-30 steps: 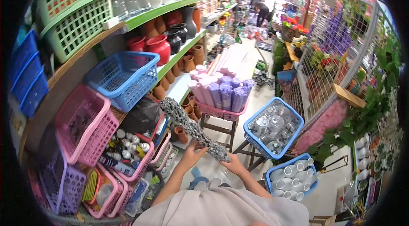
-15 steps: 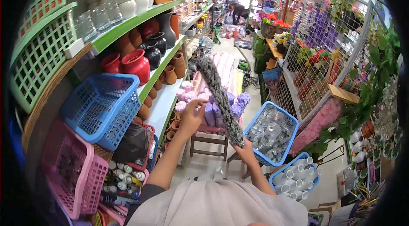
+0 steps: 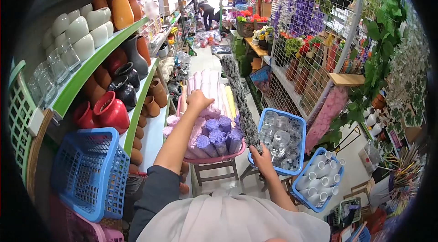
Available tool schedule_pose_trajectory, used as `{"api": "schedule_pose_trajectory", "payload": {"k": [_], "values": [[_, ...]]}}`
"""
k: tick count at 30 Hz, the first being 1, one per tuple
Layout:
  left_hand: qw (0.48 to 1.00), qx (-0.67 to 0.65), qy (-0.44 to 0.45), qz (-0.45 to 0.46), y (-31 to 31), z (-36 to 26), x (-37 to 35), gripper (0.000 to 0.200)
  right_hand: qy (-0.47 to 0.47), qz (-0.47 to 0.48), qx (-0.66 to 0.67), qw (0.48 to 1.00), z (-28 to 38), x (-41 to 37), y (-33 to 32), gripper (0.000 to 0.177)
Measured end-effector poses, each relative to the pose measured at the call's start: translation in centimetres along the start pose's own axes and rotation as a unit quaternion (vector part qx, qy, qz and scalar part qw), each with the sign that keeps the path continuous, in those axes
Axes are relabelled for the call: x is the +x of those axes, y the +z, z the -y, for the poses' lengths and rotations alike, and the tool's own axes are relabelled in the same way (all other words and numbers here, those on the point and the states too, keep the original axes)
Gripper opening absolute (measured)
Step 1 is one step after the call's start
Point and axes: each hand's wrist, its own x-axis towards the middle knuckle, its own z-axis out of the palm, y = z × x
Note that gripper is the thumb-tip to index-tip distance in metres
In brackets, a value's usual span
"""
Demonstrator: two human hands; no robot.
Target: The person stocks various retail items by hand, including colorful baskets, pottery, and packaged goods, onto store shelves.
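Observation:
My right hand (image 3: 261,157) is closed around the lower end of a long, fuzzy black-and-grey bundle (image 3: 241,100), which slants up and away to the left. Over a pink basket (image 3: 219,158), my left hand (image 3: 199,101) reaches out with its fingers bent together; what they hold, if anything, is hidden. Fuzzy purple bundles (image 3: 216,136) and paler pink ones (image 3: 195,133) lie in that basket, their ends facing me. Long pink-and-white striped bundles (image 3: 205,82) stretch out just beyond my left hand.
Shelves with red vases (image 3: 112,110) and white pots (image 3: 82,46) line the left, above an empty blue basket (image 3: 86,169). A blue basket of clear glass jars (image 3: 279,144) and another of white tubes (image 3: 319,178) stand right. A person (image 3: 206,15) bends far down the aisle.
My left hand has moved forward, away from the fuzzy bundle, over the basket. The bundle in my right hand has tipped lower and more upright. The view has turned right.

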Motion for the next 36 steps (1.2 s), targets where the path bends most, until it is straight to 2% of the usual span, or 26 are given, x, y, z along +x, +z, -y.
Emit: {"api": "schedule_pose_trajectory", "payload": {"k": [2,6,9,10,12,13,14,16,17,18,19,20,21,22,24,26,28,30,31,32,34,35,36], "values": [[0.999,-0.012,-0.003,0.046,0.6,0.9,1.4,0.084,0.001,-0.005,-0.001,1.0,0.3,-0.2,0.3,0.017],[0.996,-0.069,0.006,0.048,2.8,3.1,4.3,0.078,0.021,0.01,0.026,0.999,0.3,-0.3,0.1,0.015],[0.947,-0.278,0.026,0.16,2.9,4.7,5.2,0.066,0.032,0.028,0.024,0.999,0.4,-0.2,-0.1,0.015],[0.947,-0.281,0.025,0.157,2.7,4.7,4.9,0.066,0.04,0.033,0.035,0.998,0.5,-0.2,-0.2,0.015],[0.844,-0.508,-0.021,0.17,2.0,5.0,3.5,0.067,0.047,0.045,0.043,0.997,0.7,-0.1,-0.5,0.015],[0.812,-0.57,-0.017,0.128,0.7,4.5,1.1,0.058,0.049,0.052,0.046,0.996,0.6,0.1,-0.7,0.016],[0.811,-0.572,-0.019,0.122,-0.3,4.2,-0.7,0.058,0.051,0.059,0.048,0.996,0.5,0.2,-0.9,0.016],[0.662,-0.716,-0.009,0.221,-2.2,3.5,-4.3,0.052,0.034,0.064,0.045,0.996,0.5,0.4,-1.2,0.017],[0.618,-0.768,-0.019,0.166,-3.2,2.2,-7.1,0.043,0.034,0.048,0.058,0.997,0.6,0.5,-1.5,0.019],[0.618,-0.77,-0.022,0.159,-2.7,2.8,-8.1,0.043,0.034,0.033,0.071,0.996,0.6,0.4,-1.8,0.021],[0.602,-0.779,-0.011,0.176,-2.2,3.5,-9.0,0.046,0.034,0.034,0.053,0.997,0.2,0.7,-2.2,0.028],[0.585,-0.788,0.001,0.191,-1.6,4.3,-10.1,0.049,0.035,0.042,0.052,0.997,-0.2,0.7,-2.7,0.028],[0.548,-0.796,0.002,0.259,-1.7,4.8,-11.8,0.052,0.035,0.032,0.072,0.996,-0.1,0.5,-3.0,0.031],[0.439,-0.842,-0.009,0.314,-1.7,4.4,-13.8,0.052,0.035,0.022,0.092,0.995,-0.1,0.4,-3.5,0.033],[0.392,-0.875,-0.014,0.282,-1.4,3.3,-17.6,0.049,0.039,0.038,0.1,0.994,-0.2,-0.1,-4.7,0.035],[0.313,-0.893,0.015,0.322,0.8,3.8,-20.1,0.041,-0.034,0.058,0.029,0.997,0.1,-0.8,-5.7,0.037],[0.33,-0.898,0.021,0.291,0.7,2.8,-23.2,0.041,-0.05,0.055,0.023,0.997,-0.2,-1.8,-6.7,0.036],[0.403,-0.881,0.011,0.247,1.6,2.5,-25.7,0.044,-0.065,0.059,-0.046,0.995,-0.2,-3.1,-7.9,0.033],[0.447,-0.869,-0.013,0.214,2.1,2.4,-26.9,0.047,-0.207,0.042,-0.104,0.972,-0.5,-3.6,-8.0,0.035],[0.448,-0.869,-0.015,0.211,2.6,2.4,-28.1,0.047,-0.206,0.045,-0.102,0.972,-0.2,-4.2,-8.7,0.035],[0.533,-0.827,-0.087,0.156,3.3,2.3,-30.5,0.045,-0.21,0.166,-0.274,0.924,0.9,-5.4,-10.6,0.038],[0.533,-0.827,-0.091,0.152,3.8,2.1,-31.7,0.045,-0.266,0.147,-0.318,0.898,0.2,-5.6,-11.4,0.039],[0.538,-0.827,-0.068,0.151,4.3,2.0,-33.0,0.045,-0.265,0.153,-0.315,0.898,0.6,-6.0,-11.7,0.039]]}}
